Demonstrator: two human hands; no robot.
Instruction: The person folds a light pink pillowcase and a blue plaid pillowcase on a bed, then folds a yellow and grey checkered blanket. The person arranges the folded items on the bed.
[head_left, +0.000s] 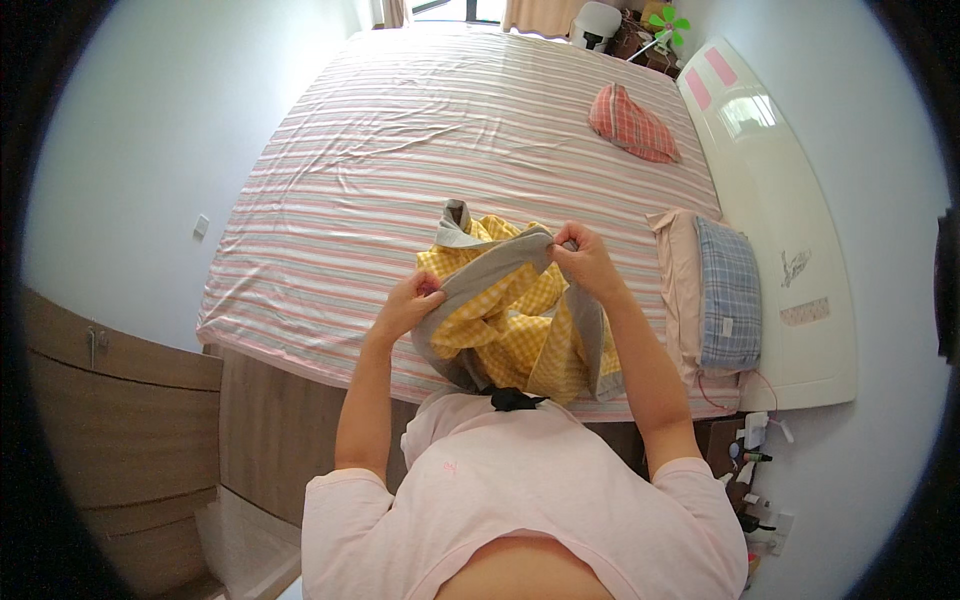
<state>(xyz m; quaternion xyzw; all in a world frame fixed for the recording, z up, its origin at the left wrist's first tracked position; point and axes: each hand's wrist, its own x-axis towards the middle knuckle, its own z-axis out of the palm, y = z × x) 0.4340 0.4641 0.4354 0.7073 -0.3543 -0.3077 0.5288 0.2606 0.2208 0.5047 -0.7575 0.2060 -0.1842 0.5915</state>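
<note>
A yellow-and-white checked cloth with a wide grey border (517, 341) is bunched up in front of me, over the near side of the bed. My left hand (414, 300) pinches its grey edge on the left. My right hand (583, 259) grips the same border farther up and to the right, so a stretch of it runs taut between both hands. The rest hangs in loose folds towards my body, and one grey-edged fold stands up beyond my hands. Under the cloth lies a striped bedsheet (360, 187) with some wrinkles.
A red plaid pillow (634, 126) lies at the far right of the bed. A blue plaid pillow (729, 294) rests on a peach one (676, 281) by the white headboard (795, 225). Small bottles crowd the nightstand (716, 442) at the right. Wooden drawers (127, 420) stand at the left.
</note>
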